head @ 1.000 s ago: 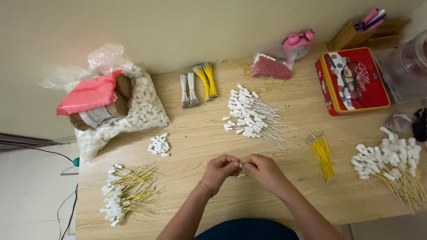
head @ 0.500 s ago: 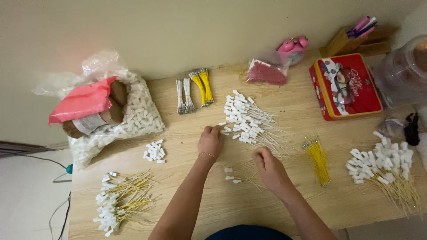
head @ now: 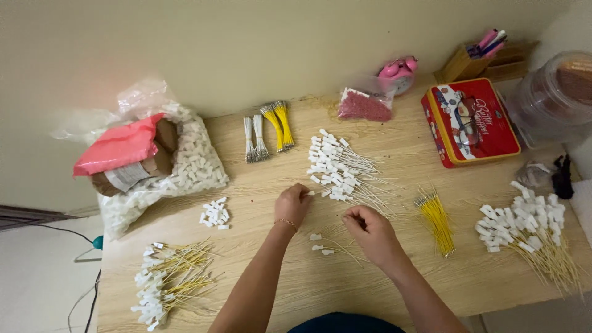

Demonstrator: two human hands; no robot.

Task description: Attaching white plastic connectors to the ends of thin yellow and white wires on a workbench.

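The left hand pinches a white-tipped wire at the near edge of the wire pile; the right hand – curled, grip unclear – sits apart, just right of three loose wires.

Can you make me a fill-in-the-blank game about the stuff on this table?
1. The tin box near the table's far right corner is mostly ____.
2. The left hand reaches into the middle pile of ____ tagged wires.
3. The loose bunch of bare wires beside the right hand is ____.
4. The pink packet lies on a clear ____ of white pieces.

Answers: red; white; yellow; bag
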